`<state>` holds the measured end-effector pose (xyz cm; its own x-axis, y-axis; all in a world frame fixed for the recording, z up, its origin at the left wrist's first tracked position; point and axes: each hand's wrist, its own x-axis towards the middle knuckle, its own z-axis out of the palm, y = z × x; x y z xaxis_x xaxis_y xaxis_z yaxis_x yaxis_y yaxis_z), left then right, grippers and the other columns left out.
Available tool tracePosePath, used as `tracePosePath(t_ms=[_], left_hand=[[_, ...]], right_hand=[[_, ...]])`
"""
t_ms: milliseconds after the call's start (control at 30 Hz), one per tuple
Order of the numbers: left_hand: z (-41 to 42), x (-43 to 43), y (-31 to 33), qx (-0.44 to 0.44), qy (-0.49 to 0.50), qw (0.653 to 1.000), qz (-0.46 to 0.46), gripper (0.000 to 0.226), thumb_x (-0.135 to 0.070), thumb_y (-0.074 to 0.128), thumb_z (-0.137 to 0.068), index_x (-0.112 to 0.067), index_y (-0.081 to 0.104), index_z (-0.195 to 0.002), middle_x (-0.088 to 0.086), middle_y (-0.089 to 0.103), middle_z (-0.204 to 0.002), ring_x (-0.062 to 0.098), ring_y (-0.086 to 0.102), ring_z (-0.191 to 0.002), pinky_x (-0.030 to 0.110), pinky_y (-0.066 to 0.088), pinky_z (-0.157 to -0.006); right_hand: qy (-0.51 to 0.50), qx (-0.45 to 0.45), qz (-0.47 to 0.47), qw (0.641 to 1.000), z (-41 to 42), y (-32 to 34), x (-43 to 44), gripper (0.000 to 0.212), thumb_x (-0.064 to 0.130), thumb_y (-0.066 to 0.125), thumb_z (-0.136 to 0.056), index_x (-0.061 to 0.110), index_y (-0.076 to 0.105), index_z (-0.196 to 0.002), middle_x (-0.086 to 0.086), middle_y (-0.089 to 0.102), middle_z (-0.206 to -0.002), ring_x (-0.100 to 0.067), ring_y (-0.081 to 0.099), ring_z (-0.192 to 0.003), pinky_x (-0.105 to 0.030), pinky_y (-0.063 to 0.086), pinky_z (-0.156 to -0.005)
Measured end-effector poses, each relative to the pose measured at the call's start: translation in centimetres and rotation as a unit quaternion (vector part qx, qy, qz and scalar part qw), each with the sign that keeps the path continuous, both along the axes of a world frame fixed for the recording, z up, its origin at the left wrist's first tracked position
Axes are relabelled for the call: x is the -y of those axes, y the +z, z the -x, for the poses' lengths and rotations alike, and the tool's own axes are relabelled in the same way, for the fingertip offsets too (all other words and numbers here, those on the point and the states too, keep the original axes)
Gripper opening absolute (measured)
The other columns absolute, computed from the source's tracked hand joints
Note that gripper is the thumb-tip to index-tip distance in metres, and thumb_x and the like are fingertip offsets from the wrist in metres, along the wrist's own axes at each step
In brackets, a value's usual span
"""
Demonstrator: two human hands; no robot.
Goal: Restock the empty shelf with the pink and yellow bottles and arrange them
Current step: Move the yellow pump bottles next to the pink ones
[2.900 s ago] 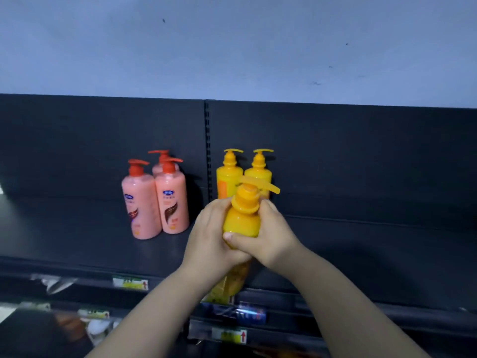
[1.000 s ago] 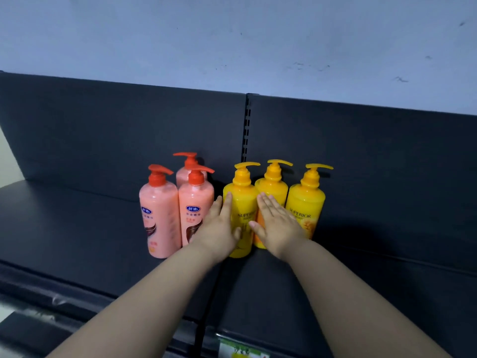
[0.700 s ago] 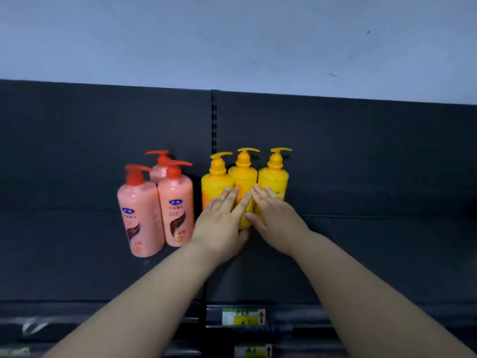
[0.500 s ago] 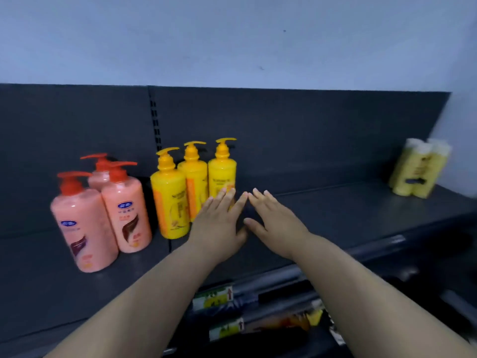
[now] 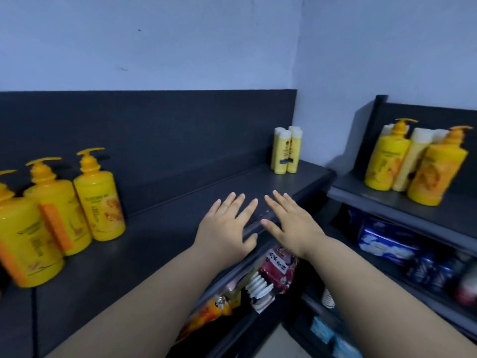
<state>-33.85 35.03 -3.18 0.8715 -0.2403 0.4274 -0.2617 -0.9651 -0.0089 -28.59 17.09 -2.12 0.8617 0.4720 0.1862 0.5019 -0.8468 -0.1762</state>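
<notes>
Three yellow pump bottles (image 5: 99,200) stand in a row at the left of the dark shelf (image 5: 165,228), the nearest one cut by the frame edge. The pink bottles are out of view. My left hand (image 5: 227,226) and my right hand (image 5: 289,223) hover side by side over the shelf's front edge, fingers straight and spread, holding nothing, well to the right of the bottles. Two more yellow pump bottles (image 5: 387,161) stand on a separate shelf at the right.
Small yellow tubes with white caps (image 5: 285,151) stand at the shelf's far right corner. White-capped tubes (image 5: 413,158) sit between the right-hand pump bottles. Lower shelves hold packaged goods (image 5: 273,272) and blue packs (image 5: 384,241). A pale wall rises behind.
The view has swung right: the pink bottles left the frame and the right-hand shelf came in. Both hands lifted off the yellow bottles and moved right, staying flat and empty.
</notes>
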Motion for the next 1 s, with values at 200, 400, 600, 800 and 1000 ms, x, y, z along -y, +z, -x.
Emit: tracePosePath(t_ms=[200,400,600,800,1000], left_hand=[[-5.3,7.1,0.8,-0.002,-0.021,1.000,0.022,0.070,-0.052,0.035,-0.090,-0.033,0.004,-0.150,-0.001,0.008,-0.159,0.014,-0.001,-0.146,0.033,-0.002,-0.117],[-10.2,17.6,0.0,-0.028,-0.037,0.999,0.019,0.068,-0.054,0.031,-0.079,-0.028,0.042,-0.141,0.005,0.048,-0.142,0.021,0.040,-0.134,0.035,0.020,-0.109],[-14.4,27.2,-1.2,-0.021,-0.085,0.996,0.036,0.072,-0.058,0.018,-0.084,-0.032,0.005,-0.150,0.000,0.011,-0.158,0.016,0.003,-0.146,0.032,-0.002,-0.116],[-16.8,34.0,-2.2,-0.023,-0.135,0.990,0.040,0.071,-0.057,0.023,-0.085,-0.030,0.010,-0.150,0.003,0.019,-0.157,0.018,0.009,-0.146,0.034,0.003,-0.116],[-20.4,38.5,-2.7,-0.051,-0.173,0.982,0.046,0.070,-0.054,0.035,-0.093,-0.034,-0.002,-0.149,-0.003,0.007,-0.159,0.013,-0.001,-0.146,0.030,-0.004,-0.116]], right_hand=[[-0.021,0.026,0.003,0.999,-4.1,1.1,7.4,0.066,0.055,0.030,-0.096,0.027,0.007,-0.151,0.005,-0.002,-0.159,-0.014,-0.006,-0.146,-0.032,0.004,-0.118],[-0.046,0.054,-0.003,0.998,-8.0,1.2,17.1,0.070,0.063,0.025,-0.092,0.028,0.011,-0.151,0.006,0.000,-0.159,-0.012,-0.006,-0.146,-0.029,0.004,-0.116],[-0.085,0.042,0.006,0.995,-10.6,0.5,27.5,0.064,0.052,0.031,-0.096,0.028,0.008,-0.151,0.007,-0.003,-0.159,-0.011,-0.007,-0.146,-0.027,0.003,-0.116],[-0.153,0.003,-0.056,0.987,-11.9,-0.7,35.5,0.066,0.051,0.034,-0.096,0.026,0.006,-0.151,0.008,0.000,-0.159,-0.011,-0.001,-0.146,-0.029,0.009,-0.116],[-0.227,-0.002,-0.116,0.967,-13.0,-2.4,40.1,0.074,0.049,0.039,-0.095,0.020,0.001,-0.151,0.003,0.007,-0.159,-0.012,0.006,-0.145,-0.030,0.014,-0.115]])
